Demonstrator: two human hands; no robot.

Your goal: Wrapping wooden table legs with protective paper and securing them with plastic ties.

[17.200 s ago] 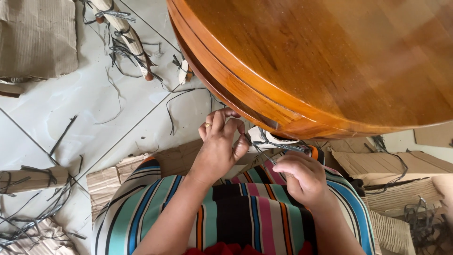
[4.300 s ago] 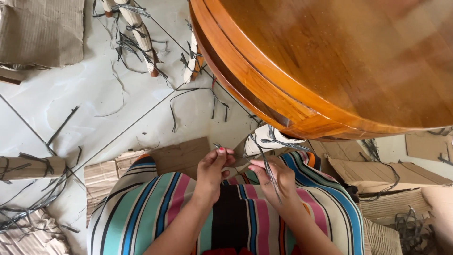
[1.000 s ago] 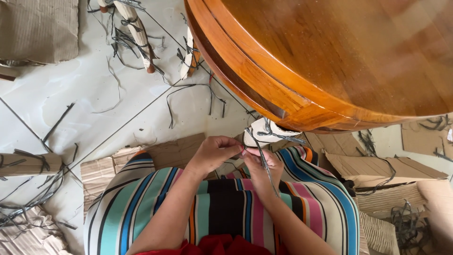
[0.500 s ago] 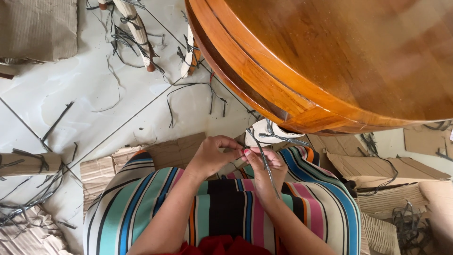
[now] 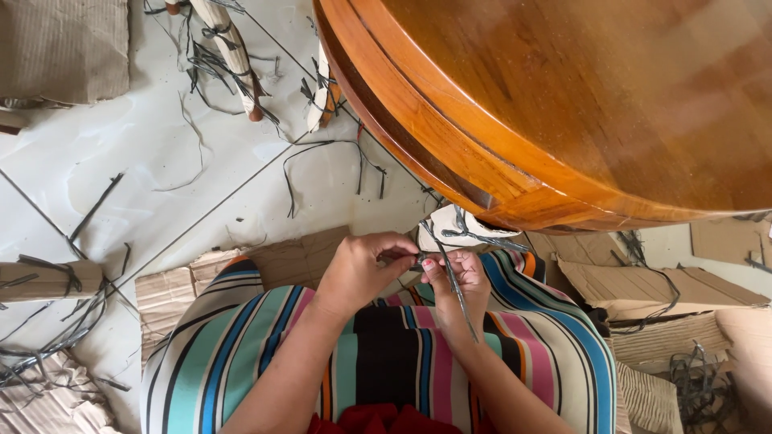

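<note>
Hands have closed in since a second ago: left hand (image 5: 363, 269) and right hand (image 5: 454, 277) now meet fingertip to fingertip, both pinching a thin dark strap (image 5: 453, 277) over the striped lap (image 5: 402, 354), just below the round wooden bench (image 5: 450, 153). Strap looks light, flexible, likely slick; grip near the ends, close to the wrapped leg (image 5: 458, 229).

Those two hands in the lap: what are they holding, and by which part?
Both the left hand and right hand pinch a thin dark strip near its upper end; the rest trails down over the right wrist.
</note>
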